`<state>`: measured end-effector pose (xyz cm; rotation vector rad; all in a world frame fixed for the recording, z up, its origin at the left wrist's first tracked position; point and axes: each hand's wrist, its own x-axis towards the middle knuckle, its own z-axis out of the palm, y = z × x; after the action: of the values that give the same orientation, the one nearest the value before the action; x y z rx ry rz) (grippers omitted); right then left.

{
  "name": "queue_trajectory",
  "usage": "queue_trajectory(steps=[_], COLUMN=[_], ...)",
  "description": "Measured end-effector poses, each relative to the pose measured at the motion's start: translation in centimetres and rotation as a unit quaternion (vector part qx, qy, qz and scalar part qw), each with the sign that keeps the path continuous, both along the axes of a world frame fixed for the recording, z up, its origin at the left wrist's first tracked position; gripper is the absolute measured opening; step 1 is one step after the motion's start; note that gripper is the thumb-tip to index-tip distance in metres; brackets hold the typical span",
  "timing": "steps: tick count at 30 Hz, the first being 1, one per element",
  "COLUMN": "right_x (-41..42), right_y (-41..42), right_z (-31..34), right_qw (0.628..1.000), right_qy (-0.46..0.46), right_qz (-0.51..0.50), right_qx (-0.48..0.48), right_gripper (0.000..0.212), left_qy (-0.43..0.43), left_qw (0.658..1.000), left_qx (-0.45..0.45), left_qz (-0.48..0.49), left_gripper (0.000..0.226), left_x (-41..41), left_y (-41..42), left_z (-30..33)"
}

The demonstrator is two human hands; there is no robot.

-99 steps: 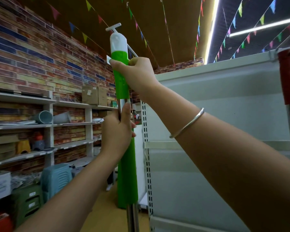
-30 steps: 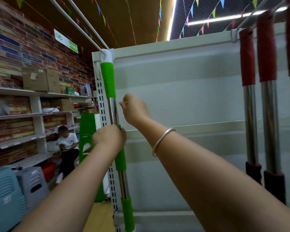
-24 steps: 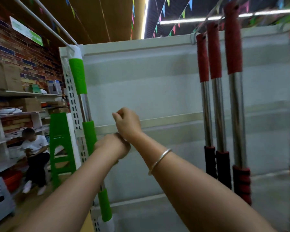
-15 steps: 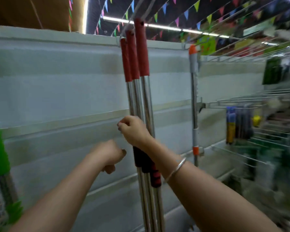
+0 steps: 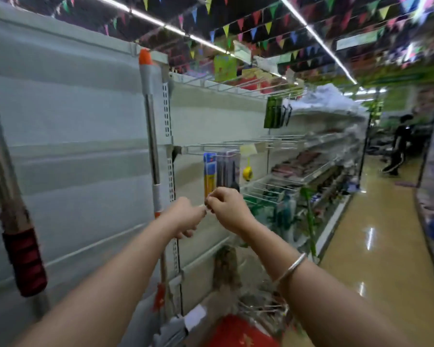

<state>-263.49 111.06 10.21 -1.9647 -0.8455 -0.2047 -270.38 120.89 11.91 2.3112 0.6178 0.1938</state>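
My left hand (image 5: 186,219) and my right hand (image 5: 227,207) are raised side by side in front of a shop shelf, fingertips meeting. Fingers of both are curled and I see nothing held in either; the frame is blurred. A silver bangle (image 5: 292,267) sits on my right forearm. Just left of my left hand hangs a silver pole with an orange tip (image 5: 149,121). At the far left edge is a pole with a red grip (image 5: 23,259). Neither hand touches a pole.
White shelf back panel (image 5: 73,121) fills the left. Packaged tools (image 5: 221,171) and a yellow tape measure (image 5: 247,173) hang from wire hooks behind my hands. Wire shelves with goods run along the aisle (image 5: 376,246). A person (image 5: 398,144) stands far down it. A red object (image 5: 238,334) lies below.
My left hand let go of the green-handled pole, which is now out of view. The view swung right past the red-grip poles. Both hands came together.
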Motion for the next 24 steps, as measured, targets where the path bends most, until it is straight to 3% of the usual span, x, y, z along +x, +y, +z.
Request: queue_trajectory(steps=[6, 12, 24], right_x=[8.3, 15.1, 34.4], right_y=[-10.4, -17.4, -27.1], right_z=[-3.3, -5.6, -11.5], right_qw=[0.996, 0.990, 0.966], right_qy=[0.023, 0.058, 0.163], right_qz=[-0.075, -0.115, -0.199], right_qx=[-0.040, -0.056, -0.001], right_gripper=[0.018, 0.017, 0.021], left_qy=[-0.023, -0.022, -0.008], left_qw=[0.998, 0.995, 0.982], left_qx=[-0.004, -0.010, -0.039], left_qz=[-0.051, -0.096, -0.185], left_gripper=[0.022, 0.029, 0.022], left_x=[8.9, 17.7, 40.4], left_y=[-9.2, -15.3, -24.0], left_z=[-2.3, -4.5, -8.8])
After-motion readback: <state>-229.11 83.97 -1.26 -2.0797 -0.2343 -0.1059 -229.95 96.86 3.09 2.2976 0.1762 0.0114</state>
